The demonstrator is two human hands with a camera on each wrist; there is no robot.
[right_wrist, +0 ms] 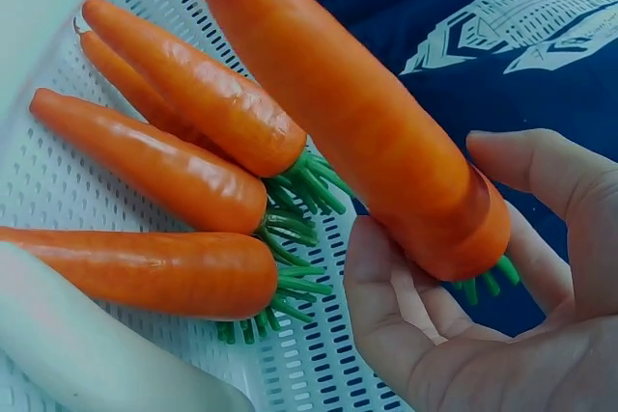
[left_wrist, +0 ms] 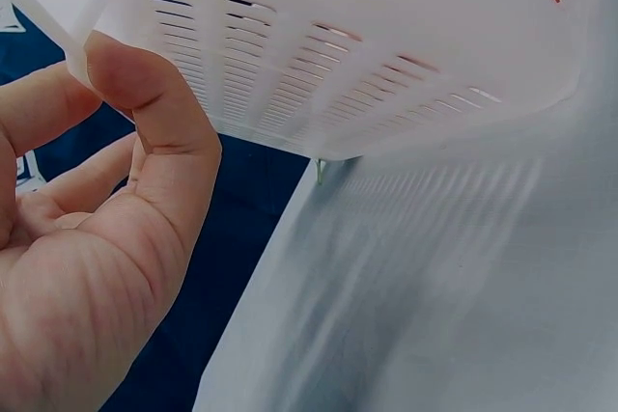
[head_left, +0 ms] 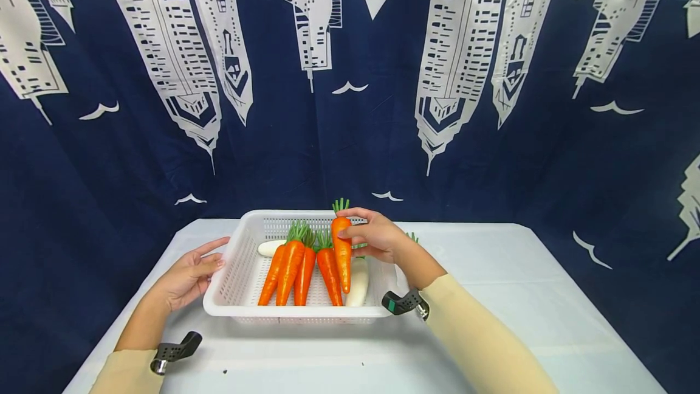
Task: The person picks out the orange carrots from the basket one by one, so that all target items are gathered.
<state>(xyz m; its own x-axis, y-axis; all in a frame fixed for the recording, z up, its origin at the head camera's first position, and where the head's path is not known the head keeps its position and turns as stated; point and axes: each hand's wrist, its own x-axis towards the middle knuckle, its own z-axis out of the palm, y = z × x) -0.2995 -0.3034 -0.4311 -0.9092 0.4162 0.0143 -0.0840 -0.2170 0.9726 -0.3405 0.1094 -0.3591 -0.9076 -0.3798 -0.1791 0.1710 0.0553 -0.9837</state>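
A white perforated basket (head_left: 298, 311) stands on the table with several orange carrots (head_left: 290, 269) in it, green tops pointing away from me. Two white radishes lie there too: one radish (head_left: 358, 281) at the right, another radish (head_left: 270, 248) partly hidden at the back left. My left hand (head_left: 187, 277) grips the basket's left rim; in the left wrist view the thumb (left_wrist: 135, 74) presses on it. Over the basket's right part, my right hand (head_left: 378, 236) holds a carrot (head_left: 343, 254) near its leafy end, thumb and fingers around it, tip toward me.
A white cloth (head_left: 492, 297) covers the table. Behind hangs a navy curtain (head_left: 328, 151) with white buildings printed upside down. Green stems (head_left: 412, 237) show past my right wrist, beyond the basket's right side; what they belong to is hidden. Each wrist wears a black band (head_left: 401, 303).
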